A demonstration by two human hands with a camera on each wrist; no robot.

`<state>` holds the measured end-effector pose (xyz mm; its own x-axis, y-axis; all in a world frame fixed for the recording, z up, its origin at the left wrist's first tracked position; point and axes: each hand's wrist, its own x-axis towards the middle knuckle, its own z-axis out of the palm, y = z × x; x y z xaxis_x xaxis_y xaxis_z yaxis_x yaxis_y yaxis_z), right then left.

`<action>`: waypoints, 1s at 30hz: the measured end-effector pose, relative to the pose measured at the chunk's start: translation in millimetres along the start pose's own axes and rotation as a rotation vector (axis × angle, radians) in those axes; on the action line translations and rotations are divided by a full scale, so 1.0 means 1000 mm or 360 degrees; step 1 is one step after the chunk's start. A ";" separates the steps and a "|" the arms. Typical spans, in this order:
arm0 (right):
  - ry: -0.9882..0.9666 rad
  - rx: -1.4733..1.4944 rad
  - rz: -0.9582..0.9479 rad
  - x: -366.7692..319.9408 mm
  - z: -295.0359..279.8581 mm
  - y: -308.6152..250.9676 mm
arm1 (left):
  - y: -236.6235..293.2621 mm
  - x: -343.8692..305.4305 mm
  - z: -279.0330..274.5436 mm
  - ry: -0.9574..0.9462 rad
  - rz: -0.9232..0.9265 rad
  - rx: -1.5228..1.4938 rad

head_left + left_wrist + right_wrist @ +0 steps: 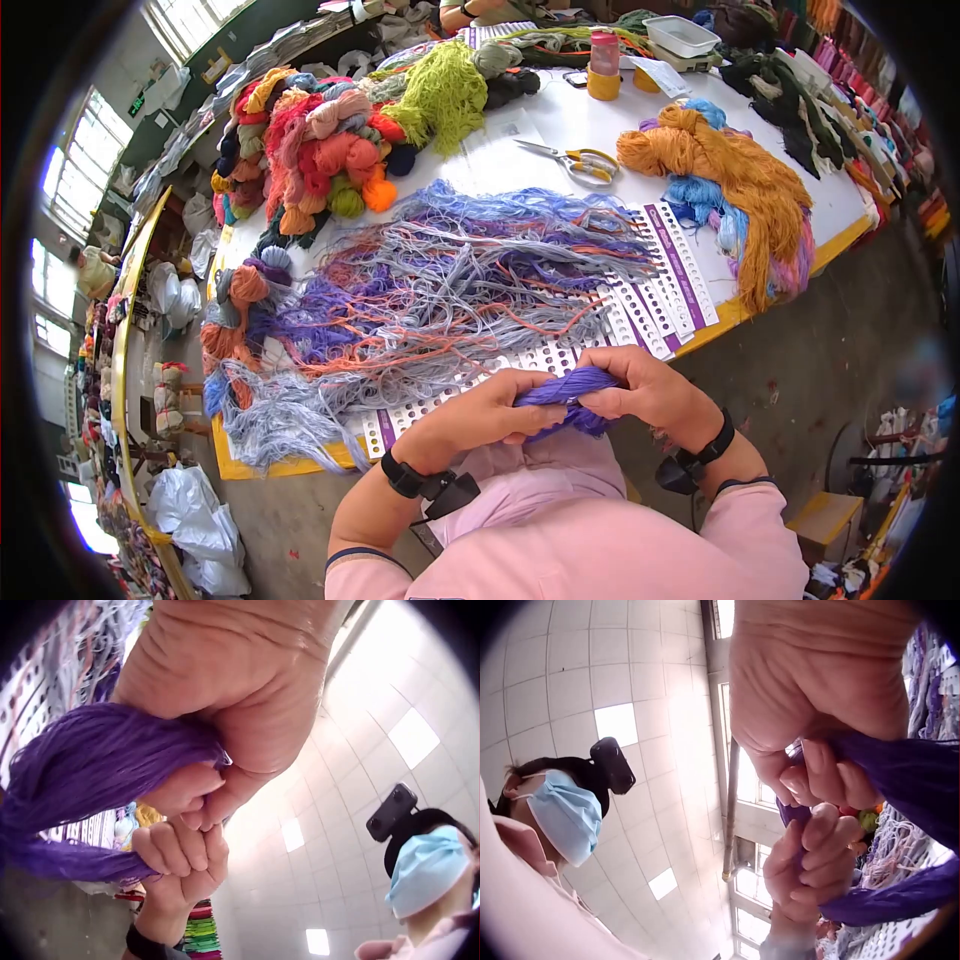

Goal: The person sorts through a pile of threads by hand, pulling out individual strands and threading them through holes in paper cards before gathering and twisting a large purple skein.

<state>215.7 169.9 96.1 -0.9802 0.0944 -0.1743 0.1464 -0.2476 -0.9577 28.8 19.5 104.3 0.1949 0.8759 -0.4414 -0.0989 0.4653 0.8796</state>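
Observation:
In the head view, a skein of purple yarn [565, 388] is held between both hands, close in front of the body at the table's edge. My left hand [488, 408] grips it from the left. My right hand [645, 392] curls round its other end. Seen in the left wrist view, the purple yarn [90, 765] hangs in a thick loop, and the fingertips of both hands meet near its end. The right wrist view shows strands of purple yarn [922, 780] passing through the curled fingers of the right hand [817, 682].
Loose blue, grey and orange yarn [430, 280] covers white punched cards [640, 310] on the table. Scissors [580, 163] lie behind it. Coloured skeins [330, 150] are heaped at the back left, and orange yarn [740, 180] lies at the right. White bags [195, 520] sit beyond the left side.

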 end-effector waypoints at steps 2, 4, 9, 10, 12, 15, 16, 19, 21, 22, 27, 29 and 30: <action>-0.0077 0.0081 -0.0005 0.003 -0.001 -0.001 | -0.015 0.002 0.000 -0.0068 0.0135 -0.0069; -0.0110 0.0161 0.0015 0.006 -0.003 0.003 | -0.022 0.003 0.002 -0.0163 0.0478 -0.0022; -0.0100 0.0230 0.0108 0.012 -0.002 0.008 | -0.025 -0.009 -0.005 -0.0292 0.0475 -0.0924; 0.0021 -0.0024 -0.0088 0.016 0.000 0.012 | -0.024 -0.009 -0.003 -0.0215 0.0513 -0.1004; 0.0268 -0.0537 -0.0480 0.026 0.004 0.025 | -0.023 -0.008 0.003 -0.0066 0.0589 -0.1158; 0.1059 -0.1338 -0.1054 0.034 0.011 0.022 | -0.014 0.001 0.008 0.0332 0.0712 -0.1208; 0.1079 -0.1177 -0.0917 0.033 0.014 0.022 | -0.008 0.004 0.012 0.0595 0.0702 -0.1224; 0.1024 -0.0700 -0.0612 0.034 0.035 0.027 | -0.026 0.018 0.006 0.0302 0.0691 -0.1210; 0.0792 -0.0519 -0.0353 0.039 0.033 0.035 | -0.031 0.025 0.010 0.0255 0.0593 -0.1191; 0.0762 -0.0479 -0.0300 0.042 0.032 0.041 | -0.034 0.028 0.009 0.0269 0.0616 -0.1227; 0.0691 0.0179 -0.0273 0.043 0.026 0.046 | -0.040 0.032 0.008 0.0367 0.0646 -0.1305; 0.0690 0.0217 -0.0225 0.042 0.025 0.047 | -0.040 0.033 0.008 0.0408 0.0642 -0.1282; 0.0686 0.0224 -0.0200 0.041 0.025 0.046 | -0.040 0.034 0.009 0.0429 0.0643 -0.1259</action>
<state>179.3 138.5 50.5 -0.8400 0.5163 -0.1667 -0.0186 -0.3344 -0.9423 47.9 29.7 55.4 -0.2231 0.9444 -0.2413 -0.7662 -0.0168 0.6424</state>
